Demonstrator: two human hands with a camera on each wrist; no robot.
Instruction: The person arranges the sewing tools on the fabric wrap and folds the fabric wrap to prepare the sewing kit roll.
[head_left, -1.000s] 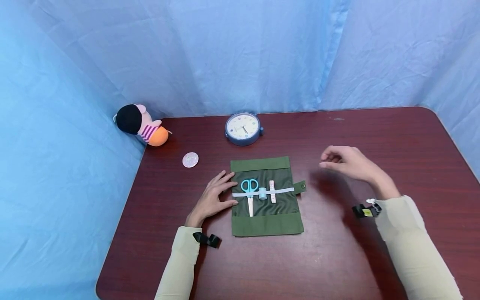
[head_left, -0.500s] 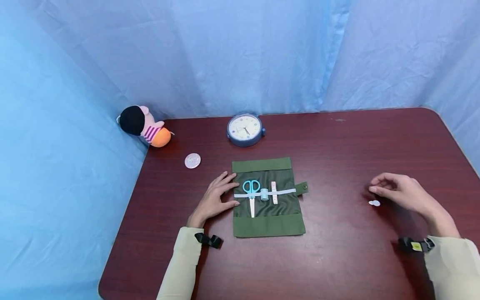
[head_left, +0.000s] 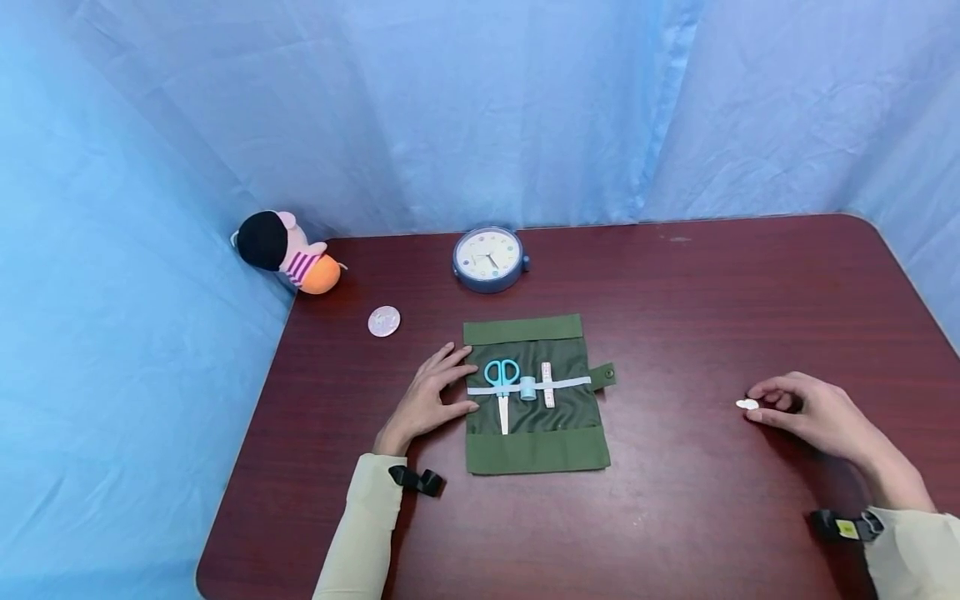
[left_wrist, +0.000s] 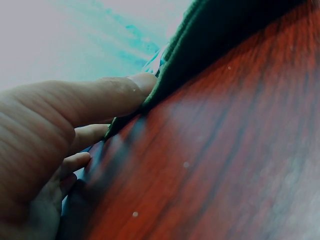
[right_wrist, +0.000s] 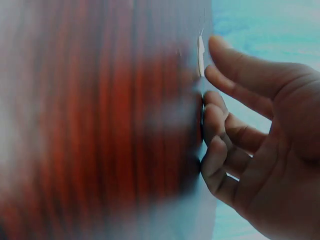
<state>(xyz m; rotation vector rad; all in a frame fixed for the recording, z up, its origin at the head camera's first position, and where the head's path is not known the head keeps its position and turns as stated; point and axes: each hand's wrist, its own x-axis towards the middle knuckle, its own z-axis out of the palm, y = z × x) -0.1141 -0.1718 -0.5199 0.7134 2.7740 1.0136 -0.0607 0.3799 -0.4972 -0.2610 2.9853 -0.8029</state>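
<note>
one small white piece (head_left: pixel 747 404) lies at nine o'clock from the right hand (head_left: pixel 821 415), between its parted thumb and forefinger; the left hand (head_left: pixel 426 398), loosely spread, touches the green pouch (head_left: pixel 537 451) along its nine o'clock edge.

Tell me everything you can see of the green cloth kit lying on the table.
The green cloth kit looks woven and lies open, with wide bands along its far and near edges. A pale strap across its darker middle holds blue-handled scissors, a light-blue cylinder and a pale strip. A tab with a round fastener juts right; the left hand touches its left edge.
</note>
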